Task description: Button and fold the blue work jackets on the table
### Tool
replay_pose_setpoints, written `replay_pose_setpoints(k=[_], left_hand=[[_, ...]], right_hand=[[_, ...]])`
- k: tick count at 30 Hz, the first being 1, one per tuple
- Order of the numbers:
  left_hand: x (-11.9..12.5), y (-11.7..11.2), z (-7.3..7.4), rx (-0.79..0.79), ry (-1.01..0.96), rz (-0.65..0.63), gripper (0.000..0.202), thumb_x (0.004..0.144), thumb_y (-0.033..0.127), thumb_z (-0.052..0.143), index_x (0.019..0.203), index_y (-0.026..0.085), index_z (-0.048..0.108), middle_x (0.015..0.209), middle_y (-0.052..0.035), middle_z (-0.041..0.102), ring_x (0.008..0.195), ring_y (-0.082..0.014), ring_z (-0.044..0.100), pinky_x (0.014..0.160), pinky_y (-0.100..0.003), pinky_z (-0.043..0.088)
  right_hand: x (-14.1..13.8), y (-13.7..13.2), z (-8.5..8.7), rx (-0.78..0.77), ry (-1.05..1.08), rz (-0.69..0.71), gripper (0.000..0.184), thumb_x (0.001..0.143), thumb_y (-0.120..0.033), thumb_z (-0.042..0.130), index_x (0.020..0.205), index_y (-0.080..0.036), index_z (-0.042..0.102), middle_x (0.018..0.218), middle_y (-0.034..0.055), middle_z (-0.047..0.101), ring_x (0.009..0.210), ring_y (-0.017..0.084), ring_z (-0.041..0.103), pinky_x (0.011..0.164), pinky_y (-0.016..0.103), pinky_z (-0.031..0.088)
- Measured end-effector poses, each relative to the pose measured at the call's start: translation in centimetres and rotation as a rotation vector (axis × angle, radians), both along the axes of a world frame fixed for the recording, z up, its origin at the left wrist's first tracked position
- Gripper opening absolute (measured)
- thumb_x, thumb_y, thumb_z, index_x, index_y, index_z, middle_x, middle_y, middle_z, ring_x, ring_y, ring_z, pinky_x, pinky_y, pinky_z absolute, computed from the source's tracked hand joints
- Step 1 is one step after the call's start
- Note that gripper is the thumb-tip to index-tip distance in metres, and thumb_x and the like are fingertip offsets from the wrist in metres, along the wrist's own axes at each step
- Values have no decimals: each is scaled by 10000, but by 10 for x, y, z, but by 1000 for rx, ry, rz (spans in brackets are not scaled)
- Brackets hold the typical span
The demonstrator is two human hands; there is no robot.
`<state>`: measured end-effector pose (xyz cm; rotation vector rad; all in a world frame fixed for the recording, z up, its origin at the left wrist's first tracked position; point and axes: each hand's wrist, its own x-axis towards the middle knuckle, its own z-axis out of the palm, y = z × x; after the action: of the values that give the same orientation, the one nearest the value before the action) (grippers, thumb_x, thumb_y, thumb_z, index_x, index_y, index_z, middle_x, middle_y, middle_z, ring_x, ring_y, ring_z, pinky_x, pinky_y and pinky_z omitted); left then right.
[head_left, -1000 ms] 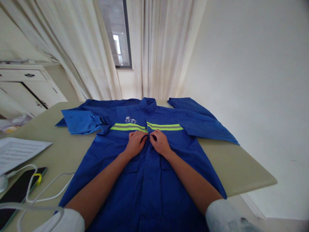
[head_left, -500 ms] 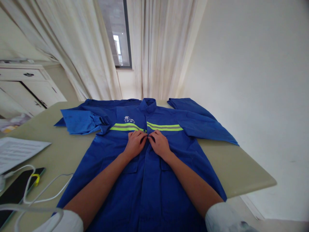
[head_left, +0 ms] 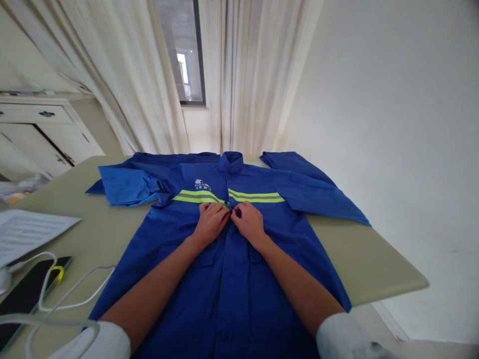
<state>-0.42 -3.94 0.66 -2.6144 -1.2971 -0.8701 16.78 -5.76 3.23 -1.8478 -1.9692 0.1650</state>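
Pinching, seemingly, jacket [head_left: 228, 279] placket: left hand [head_left: 210, 223], right hand [head_left: 250, 223]; phone [head_left: 28, 291], paper [head_left: 26, 232] well left.

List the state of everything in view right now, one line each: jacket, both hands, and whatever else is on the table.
blue work jacket: spread flat, front up, left sleeve folded in
left hand: pinching the front placket below the stripe
right hand: pinching the placket opposite
phone: lying flat, screen dark
white cable: loose, looped over the phone
paper sheet: flat
window curtains: parted
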Motion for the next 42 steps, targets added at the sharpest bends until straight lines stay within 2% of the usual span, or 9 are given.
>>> replay_pose_setpoints(k=[5, 10, 16, 20, 25, 30, 35, 39, 42], left_hand=[[-1, -2, 1, 34, 21, -31, 231, 1045, 207, 524, 1051, 239, 753, 962, -61, 729, 971, -244, 617, 938, -464, 320], [0, -4, 0, -17, -38, -15, 265, 1056, 225, 496, 1079, 252, 759, 997, -72, 736, 1004, -250, 625, 978, -476, 318], [2, -2, 0, -115, -59, 29, 284, 1066, 284, 480, 1122, 265, 758, 1054, -76, 748, 1030, -258, 631, 997, -490, 312], [2, -3, 0, -124, -43, 28, 272, 1058, 306, 492, 1138, 253, 747, 1070, -77, 748, 1033, -257, 632, 982, -484, 327], [5, -5, 4, -99, 5, 87, 226, 1031, 290, 518, 1120, 230, 717, 1084, -87, 738, 1053, -281, 623, 953, -488, 329], [5, -5, 6, -126, 15, 38, 241, 1049, 259, 457, 1088, 238, 695, 1068, -82, 734, 1054, -271, 622, 939, -473, 323], [2, 0, 2, -174, -68, 39, 255, 1048, 244, 456, 1137, 250, 695, 1113, -68, 736, 1055, -258, 625, 920, -459, 320], [0, 4, 0, -290, -160, -1, 242, 1049, 380, 506, 1019, 251, 709, 1059, -33, 752, 1033, -237, 641, 927, -442, 324], [0, 7, -1, -338, -185, 23, 241, 1031, 400, 535, 970, 244, 709, 1041, -22, 762, 1020, -231, 641, 930, -437, 329]], right_hand=[[-2, -1, 4, -25, -104, 3, 198, 1006, -313, 571, 1008, -231, 751, 1084, 58, 722, 875, 176, 688, 708, 261, 459], [6, 6, 1, -53, 25, 102, 124, 951, -295, 652, 949, -225, 755, 1013, 51, 731, 902, 182, 674, 761, 263, 468], [0, 6, -6, 0, 44, 34, 86, 920, -293, 658, 955, -244, 720, 1029, 60, 704, 842, 209, 651, 694, 295, 454], [-1, 9, -10, 44, 66, 59, 80, 908, -234, 621, 949, -239, 690, 1035, 57, 680, 864, 206, 635, 719, 293, 460], [6, 11, -13, 103, 161, 119, 94, 881, -190, 604, 934, -219, 676, 1011, 51, 667, 908, 205, 619, 790, 292, 473], [8, 12, -15, 148, 270, 134, 87, 856, -170, 601, 896, -205, 670, 958, 42, 660, 880, 191, 602, 787, 281, 460], [14, 17, -17, 125, 393, 265, 54, 832, -165, 605, 838, -204, 642, 816, -4, 587, 706, 149, 532, 685, 256, 435], [21, 21, -20, 95, 464, 366, 28, 864, -207, 617, 855, -201, 643, 808, -14, 568, 669, 135, 507, 654, 246, 420], [22, 21, -21, 64, 440, 394, 41, 884, -219, 616, 858, -202, 643, 822, -9, 580, 692, 138, 517, 662, 244, 420]])
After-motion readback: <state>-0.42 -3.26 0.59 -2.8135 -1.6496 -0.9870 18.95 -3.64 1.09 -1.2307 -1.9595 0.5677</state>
